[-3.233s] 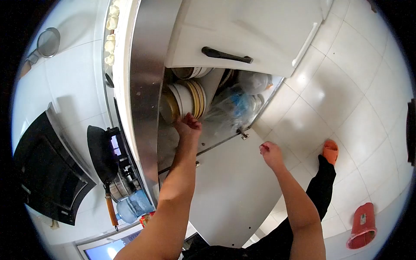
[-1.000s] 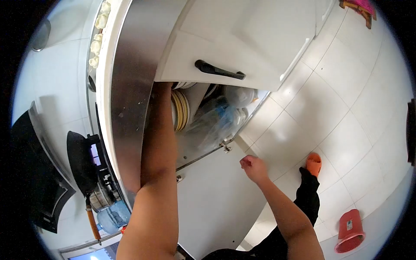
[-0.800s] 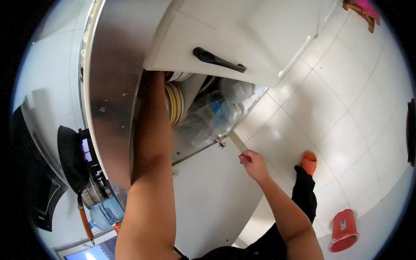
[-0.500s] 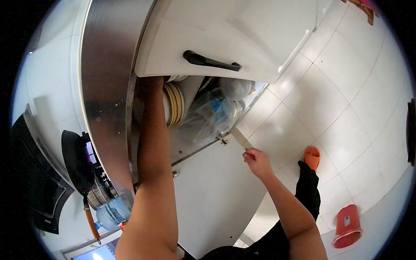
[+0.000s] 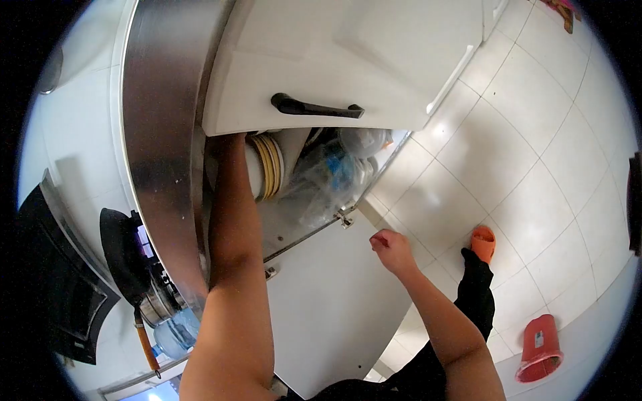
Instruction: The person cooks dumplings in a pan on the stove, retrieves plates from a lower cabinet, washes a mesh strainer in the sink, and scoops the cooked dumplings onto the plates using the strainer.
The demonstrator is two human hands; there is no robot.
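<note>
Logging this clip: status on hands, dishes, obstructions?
Left arm in cabinet, hand hidden. Right hand outside, curled, nothing visible in it. Stacked dishes beside left arm. Plastic bag nearby, apparently clear of the arm.

Stacked plates [image 5: 269,166], seen edge-on inside the open cabinet [image 5: 281,224]. The round rims, yellowish and white, lie close together in a neat pile. A white dish [image 5: 254,172], possibly a bowl, adjoins the yellowish rims; its outline is partly hidden.
</note>
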